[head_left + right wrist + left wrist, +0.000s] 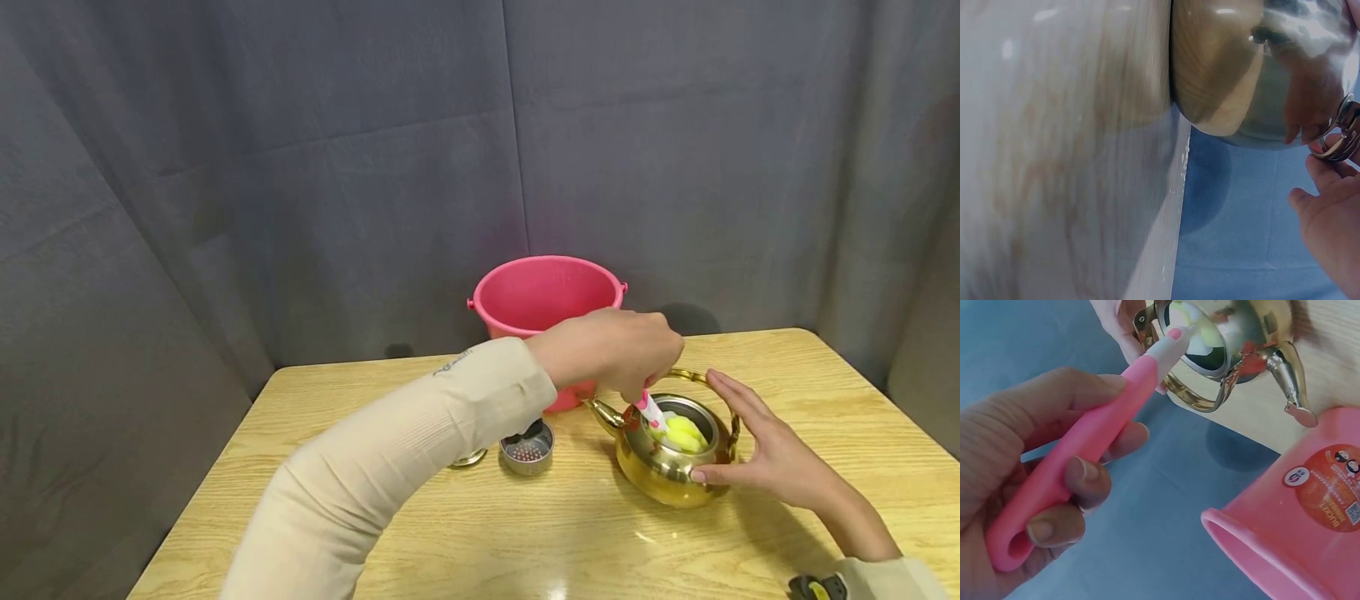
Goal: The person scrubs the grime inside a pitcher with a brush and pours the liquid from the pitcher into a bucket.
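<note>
My left hand [637, 350] reaches across from the left over a shiny gold teapot [660, 479]. It grips the pink handle of a cleaning brush [1097, 437], which slants down through the teapot's open top. The brush's white neck shows above the rim, and its soft yellow and white head [684, 433] fills part of the inside. My right hand [776, 458] holds the teapot from the right side, with the thumb on the body and the fingers at the raised gold handle [1197, 403]. The teapot's spout [603, 414] points left.
Behind my left forearm stands a pink bucket [506, 325], partly covered by that arm. A small metal strainer [527, 454] lies left of the teapot, and a gold lid [470, 458] beside it is half hidden by the sleeve. Grey curtains [375, 183] hang behind the wooden table [480, 533].
</note>
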Tool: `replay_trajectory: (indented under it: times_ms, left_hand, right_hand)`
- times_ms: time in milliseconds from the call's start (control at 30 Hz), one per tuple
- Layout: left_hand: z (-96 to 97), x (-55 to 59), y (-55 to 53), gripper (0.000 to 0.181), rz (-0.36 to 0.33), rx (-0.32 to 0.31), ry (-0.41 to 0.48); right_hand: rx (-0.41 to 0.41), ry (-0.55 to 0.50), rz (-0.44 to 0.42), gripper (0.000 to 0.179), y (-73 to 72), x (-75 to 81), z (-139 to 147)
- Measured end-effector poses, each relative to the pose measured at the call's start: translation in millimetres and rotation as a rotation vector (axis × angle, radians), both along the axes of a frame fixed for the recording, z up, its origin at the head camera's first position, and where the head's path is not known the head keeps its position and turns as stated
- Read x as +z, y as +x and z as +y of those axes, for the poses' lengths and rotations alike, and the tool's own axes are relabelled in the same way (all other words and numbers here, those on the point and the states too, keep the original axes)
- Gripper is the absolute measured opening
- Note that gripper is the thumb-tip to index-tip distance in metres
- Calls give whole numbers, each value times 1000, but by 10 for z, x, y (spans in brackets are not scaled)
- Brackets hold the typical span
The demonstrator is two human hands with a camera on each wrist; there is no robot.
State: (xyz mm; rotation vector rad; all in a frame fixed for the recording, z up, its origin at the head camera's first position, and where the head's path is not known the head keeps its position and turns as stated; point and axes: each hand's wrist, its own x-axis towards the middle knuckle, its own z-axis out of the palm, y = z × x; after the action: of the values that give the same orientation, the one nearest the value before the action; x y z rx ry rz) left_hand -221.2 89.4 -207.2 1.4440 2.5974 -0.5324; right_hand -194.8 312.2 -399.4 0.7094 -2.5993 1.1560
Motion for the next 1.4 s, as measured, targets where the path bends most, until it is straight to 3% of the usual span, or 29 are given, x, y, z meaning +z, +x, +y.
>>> replay_trajectory:
  times_ms: [300, 567, 767, 1033, 1400]
  left_hand:
    - [100, 3, 51, 10, 62, 16, -91]
    - [219, 22, 161, 29, 102, 56, -150]
    - [314, 30, 250, 28, 149, 60, -183]
    - [499, -51, 382, 29, 185, 135, -199]
    - [609, -150, 542, 24, 233, 186, -232]
  right_hand:
    - [-13, -6, -20, 116, -6, 2, -7]
    - [-3, -7, -22, 115, -1, -9, -16]
    - [0, -19, -37, 114, 21, -8, -2]
    - [15, -57, -50, 113, 32, 1, 8]
    - [19, -48, 42, 107, 9, -42, -4]
